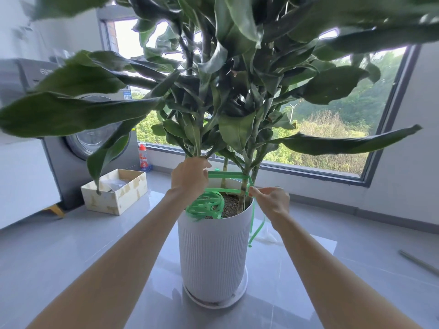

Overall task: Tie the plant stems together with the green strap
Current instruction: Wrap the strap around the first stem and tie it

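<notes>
Left hand (188, 178): back toward the camera, fingers curled at the left stems, holding the left end of the green strap (225, 175).
Right hand (273, 203): thumb and fingertips pinch the strap just beside the right stem.
Green strap: two bands run between the hands across the stems (244, 188) just above the soil; a loose coil lies on the soil at the pot's left rim, and a tail hangs down the pot's right side.
Pot (213, 252): tall, white and ribbed, standing in a white saucer (237, 298).
Floor (71, 245): glossy grey tiles that mirror the daylight; a thin rod (418, 262) lies at the right edge.
Box (118, 200): open cardboard, on the floor left of the pot.
Washing machine (78, 167): grey front-loader behind the box, with a bottle (143, 157) just beside it by the sill.
Window (332, 143): wide and dark-framed, behind the leaves, looking onto green trees.
</notes>
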`<state>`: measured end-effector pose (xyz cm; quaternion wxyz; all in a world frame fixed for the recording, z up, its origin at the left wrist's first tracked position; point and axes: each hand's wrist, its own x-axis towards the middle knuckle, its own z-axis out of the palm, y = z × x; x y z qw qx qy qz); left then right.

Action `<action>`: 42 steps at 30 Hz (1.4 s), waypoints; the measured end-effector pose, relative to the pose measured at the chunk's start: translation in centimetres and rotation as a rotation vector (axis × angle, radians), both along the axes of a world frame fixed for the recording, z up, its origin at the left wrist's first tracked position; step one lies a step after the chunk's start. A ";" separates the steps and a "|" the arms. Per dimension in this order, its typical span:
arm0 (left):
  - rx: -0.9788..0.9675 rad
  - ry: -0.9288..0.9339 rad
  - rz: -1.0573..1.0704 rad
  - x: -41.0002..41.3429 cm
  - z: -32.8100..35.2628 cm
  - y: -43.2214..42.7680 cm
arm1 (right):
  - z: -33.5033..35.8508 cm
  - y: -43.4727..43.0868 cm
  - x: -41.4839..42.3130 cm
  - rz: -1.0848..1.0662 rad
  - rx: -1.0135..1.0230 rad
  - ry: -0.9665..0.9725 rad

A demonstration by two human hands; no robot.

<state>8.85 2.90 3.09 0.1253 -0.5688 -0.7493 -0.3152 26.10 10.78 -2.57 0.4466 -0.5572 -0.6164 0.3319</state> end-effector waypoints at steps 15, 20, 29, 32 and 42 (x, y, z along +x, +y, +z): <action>-0.168 -0.117 -0.050 -1.1 -1.9 -2.2 | 1.7 -3.7 2.7 0.236 0.133 -0.005; -0.250 -0.125 -0.020 -1.4 -3.1 -2.6 | 2.1 -4.9 2.8 0.305 0.006 0.010; -0.177 -0.465 -0.084 -0.3 -3.0 -1.5 | 1.0 -6.0 3.2 0.523 -0.092 -0.325; -0.154 -0.609 -0.162 0.8 -2.5 -0.9 | 0.7 -6.1 3.0 0.590 -0.156 -0.355; -0.275 -0.603 -0.331 5.5 -2.7 3.2 | -0.1 -6.3 2.4 0.827 -0.397 -0.454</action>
